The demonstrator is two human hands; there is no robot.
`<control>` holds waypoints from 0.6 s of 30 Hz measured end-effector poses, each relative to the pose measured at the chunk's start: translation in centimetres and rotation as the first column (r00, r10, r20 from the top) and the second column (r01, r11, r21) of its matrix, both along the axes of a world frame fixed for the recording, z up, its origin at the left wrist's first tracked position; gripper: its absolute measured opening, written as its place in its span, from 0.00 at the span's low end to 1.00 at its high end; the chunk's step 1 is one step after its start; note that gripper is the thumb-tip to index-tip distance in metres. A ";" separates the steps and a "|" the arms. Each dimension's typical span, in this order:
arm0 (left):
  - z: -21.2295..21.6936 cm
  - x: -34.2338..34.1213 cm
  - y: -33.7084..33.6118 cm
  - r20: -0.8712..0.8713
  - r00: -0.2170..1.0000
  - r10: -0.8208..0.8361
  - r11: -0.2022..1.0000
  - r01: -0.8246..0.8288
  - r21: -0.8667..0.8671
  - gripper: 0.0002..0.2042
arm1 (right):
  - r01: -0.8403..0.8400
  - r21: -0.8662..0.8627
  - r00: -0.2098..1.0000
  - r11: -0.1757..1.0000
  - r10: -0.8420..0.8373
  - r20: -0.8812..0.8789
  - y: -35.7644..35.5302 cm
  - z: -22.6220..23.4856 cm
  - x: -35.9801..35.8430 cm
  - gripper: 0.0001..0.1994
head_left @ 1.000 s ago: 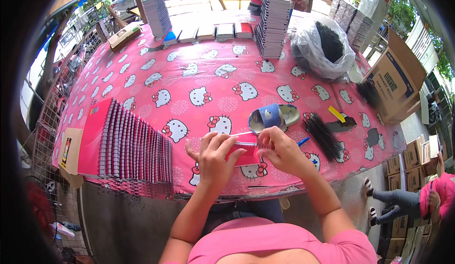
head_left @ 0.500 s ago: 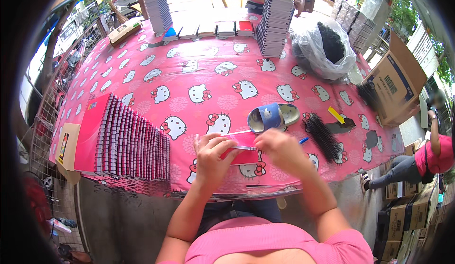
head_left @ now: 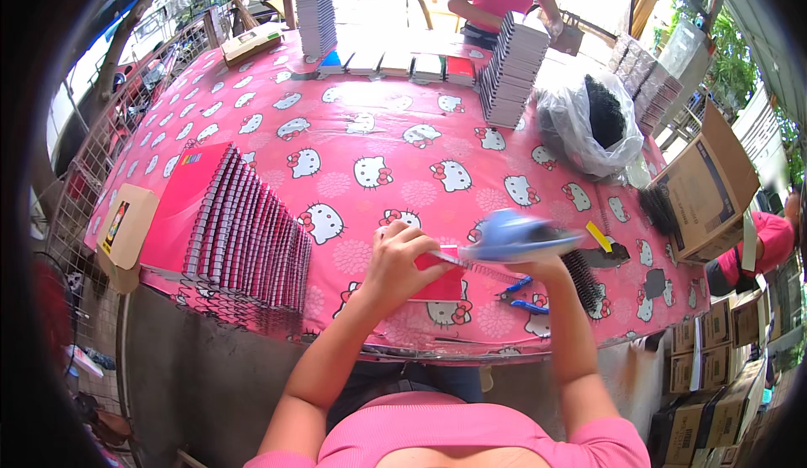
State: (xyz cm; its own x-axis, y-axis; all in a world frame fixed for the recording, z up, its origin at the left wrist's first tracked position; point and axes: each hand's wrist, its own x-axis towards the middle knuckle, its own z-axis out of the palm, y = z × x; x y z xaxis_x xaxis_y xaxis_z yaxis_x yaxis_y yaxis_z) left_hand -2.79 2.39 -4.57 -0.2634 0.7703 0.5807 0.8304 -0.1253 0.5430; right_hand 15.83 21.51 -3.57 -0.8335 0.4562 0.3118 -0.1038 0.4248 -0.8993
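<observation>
Clearly, right hand holds one slipper, left hand one red notebook

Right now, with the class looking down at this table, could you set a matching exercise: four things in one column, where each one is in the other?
Things
1. blue slide sandal
2. small red notebook
3. stacked red spiral notebooks
4. clear plastic bag

Places or states
A. on the left side of the table
B. full of black spiral coils
C. blurred, in the right hand
D. held by the left hand

Pairs: 1-C, 2-D, 3-A, 4-B
</observation>
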 end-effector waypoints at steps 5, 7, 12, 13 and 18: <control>0.2 -0.4 -0.1 0.038 0.999 -0.034 0.999 0.035 -0.024 0.17 | -0.053 -0.141 0.995 0.989 0.064 0.072 -0.5 0.6 -0.2 0.17; 0.7 -0.5 -0.3 0.076 0.997 -0.030 0.999 0.031 -0.008 0.19 | -0.015 -0.131 0.986 0.991 0.037 0.166 -1.5 1.8 -0.8 0.16; 0.5 -1.2 -0.5 0.161 0.984 -0.069 0.990 0.048 0.132 0.23 | -0.049 0.140 0.978 0.989 0.019 0.206 -0.6 1.9 -2.6 0.14; 0.6 -1.4 -0.6 0.121 0.990 -0.072 0.982 0.050 0.180 0.23 | -0.055 0.280 0.967 0.959 -0.018 0.253 -0.8 1.7 -3.1 0.15; -2.6 -2.5 -2.1 0.643 0.759 -0.101 0.976 -0.050 0.212 0.19 | -0.207 -0.088 0.977 0.974 0.210 0.024 -0.9 1.2 -4.8 0.19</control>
State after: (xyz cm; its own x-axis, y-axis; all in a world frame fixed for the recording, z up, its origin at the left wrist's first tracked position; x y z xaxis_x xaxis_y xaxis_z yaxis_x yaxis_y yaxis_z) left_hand -5.26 0.28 -7.14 -0.6155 0.6662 0.4212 0.2841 -0.3110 0.9070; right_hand 11.07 20.63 -2.34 -0.9222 0.2951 0.2500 -0.1515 0.3192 -0.9355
